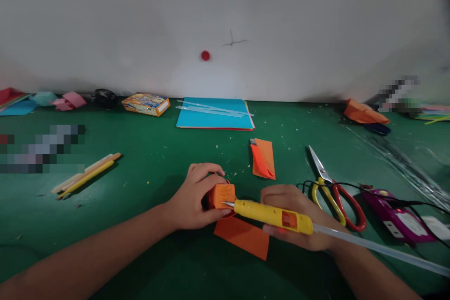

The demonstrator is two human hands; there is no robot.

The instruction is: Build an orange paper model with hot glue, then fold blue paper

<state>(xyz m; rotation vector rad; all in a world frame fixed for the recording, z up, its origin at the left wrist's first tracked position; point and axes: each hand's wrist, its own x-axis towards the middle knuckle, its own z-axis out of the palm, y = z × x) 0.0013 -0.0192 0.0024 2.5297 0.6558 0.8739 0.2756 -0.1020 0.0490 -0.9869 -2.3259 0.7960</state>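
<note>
Paper folded into a small orange box (222, 195), resting on the green tabletop (158, 159), looks light, thin-walled and easily crushed, best cupped by its sides as the left hand (195, 201) does with curled fingers, while the right hand (298, 225) grips a yellow glue gun (272, 214), nozzle at the box.

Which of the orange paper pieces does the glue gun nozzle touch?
The small orange box in the left hand; the right hand holds the glue gun against it. The orange sheet lies flat beneath the gun.
</note>
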